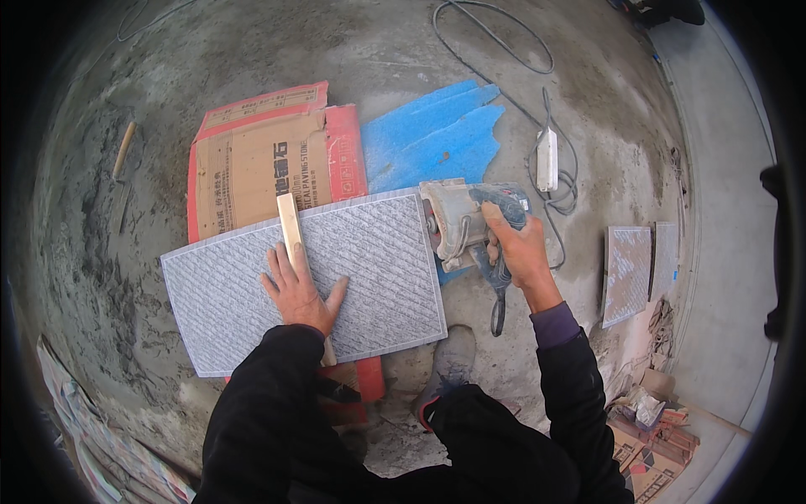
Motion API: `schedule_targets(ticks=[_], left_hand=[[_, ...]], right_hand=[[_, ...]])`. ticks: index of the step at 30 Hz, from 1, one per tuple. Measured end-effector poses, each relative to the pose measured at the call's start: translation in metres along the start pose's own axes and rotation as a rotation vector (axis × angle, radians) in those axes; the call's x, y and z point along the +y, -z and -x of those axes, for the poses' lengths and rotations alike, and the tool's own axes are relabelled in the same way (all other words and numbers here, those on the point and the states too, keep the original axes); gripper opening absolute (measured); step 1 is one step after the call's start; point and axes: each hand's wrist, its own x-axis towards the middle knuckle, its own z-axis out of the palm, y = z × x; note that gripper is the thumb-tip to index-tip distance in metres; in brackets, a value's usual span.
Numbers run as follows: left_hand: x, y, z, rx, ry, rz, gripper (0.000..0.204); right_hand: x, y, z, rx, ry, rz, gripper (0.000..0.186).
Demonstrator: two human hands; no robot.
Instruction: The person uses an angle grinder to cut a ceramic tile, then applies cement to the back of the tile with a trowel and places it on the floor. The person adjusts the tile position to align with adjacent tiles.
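A large grey speckled tile (386,277) lies over a flattened cardboard box (243,160), with a pale wooden strip (288,206) laid across it from top to bottom. My left hand (298,290) rests on the strip and the tile, fingers spread. My right hand (516,248) grips the handle of a dusty power cutting tool (453,218), whose disc end sits at the tile's right edge. A torn blue sheet (428,139) is under and behind the tool. My shoe (449,365) is just below the tile.
A white power strip (546,160) with looped cables lies at the upper right. Two smaller tiles (625,273) rest farther right. A wooden-handled tool (123,149) lies on the rough concrete floor at left. Torn cartons (651,454) sit at lower right, patterned sheeting (101,428) at lower left.
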Motion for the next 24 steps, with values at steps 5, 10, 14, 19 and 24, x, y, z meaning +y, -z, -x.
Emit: schedule_targets(ticks=[5,10,14,19,24], left_hand=[[0.0,0.0,0.0,0.012,-0.005,0.0,0.106],[0.0,-0.001,0.0,0.001,-0.001,-0.009,0.107],[-0.001,-0.002,0.001,0.007,-0.005,-0.004,0.108],[-0.001,-0.002,0.001,0.008,-0.009,-0.005,0.108],[-0.001,-0.002,0.001,0.015,-0.01,-0.004,0.107]], right_hand=[[-0.001,0.0,0.003,0.002,0.017,0.009,0.028],[0.001,0.001,0.005,0.007,0.019,0.008,0.029],[0.004,0.003,0.005,-0.008,0.014,0.024,0.029],[0.007,0.003,0.005,-0.001,0.028,0.02,0.028],[0.007,0.004,0.01,0.004,0.04,0.07,0.032]])
